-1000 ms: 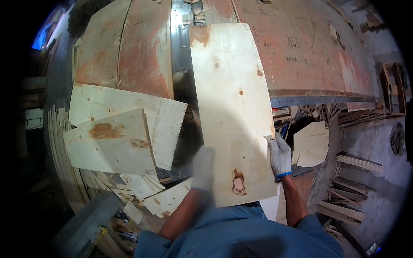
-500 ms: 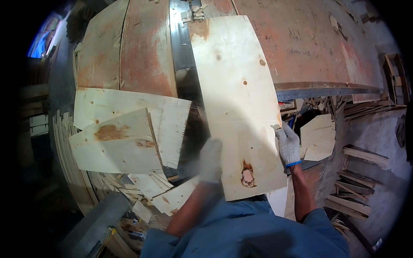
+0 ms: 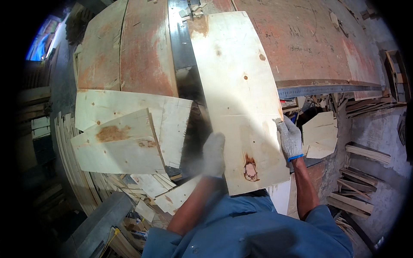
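Even support from both sides should best steady the plywood panel [image 3: 234,81], stretching ahead between the right hand [image 3: 291,138], closed on its edge, and the blurred left hand [image 3: 213,154], whose hold I cannot tell.

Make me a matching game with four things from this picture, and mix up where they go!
Things:
1. long, flat, pale wooden panel
2. right hand in a whitish knitted glove with a blue cuff
3. left hand in a plain whitish glove
4. long, thin, grey metal strip

Places:
A. at the panel's left edge
B. along the near edge of the big, flat, reddish wooden board
C. between the two hands
D. at the panel's right edge

Right pairs: 1-C, 2-D, 3-A, 4-B
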Demonstrator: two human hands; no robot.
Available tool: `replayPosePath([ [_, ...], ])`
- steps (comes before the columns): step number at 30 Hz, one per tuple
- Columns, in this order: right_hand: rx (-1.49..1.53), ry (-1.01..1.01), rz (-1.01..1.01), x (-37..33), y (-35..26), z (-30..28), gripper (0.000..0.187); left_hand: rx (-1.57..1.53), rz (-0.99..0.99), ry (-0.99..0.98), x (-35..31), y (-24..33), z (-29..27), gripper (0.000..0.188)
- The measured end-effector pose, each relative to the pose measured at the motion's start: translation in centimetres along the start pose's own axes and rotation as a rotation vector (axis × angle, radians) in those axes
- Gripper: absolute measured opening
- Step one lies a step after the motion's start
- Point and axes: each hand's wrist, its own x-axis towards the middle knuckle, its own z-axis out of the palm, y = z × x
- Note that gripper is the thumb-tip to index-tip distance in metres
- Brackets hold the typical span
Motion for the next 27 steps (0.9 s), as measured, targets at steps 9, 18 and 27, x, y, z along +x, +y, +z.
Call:
replayPosePath([
  [9,0.003,0.018,-0.036,0.6,-0.4,0.4,0.034,-0.048,-0.042,0.009,0.7,0.9,0.3,0.024],
  [18,-0.009,-0.016,0.029,1.9,0.1,0.4,0.033,-0.035,0.0,0.021,1.7,0.3,0.3,0.021],
  [27,0.137,0.025,-0.064,1.4,-0.5,0.9,0.038,0.055,0.109,-0.013,2.7,-1.4,-0.8,0.024],
])
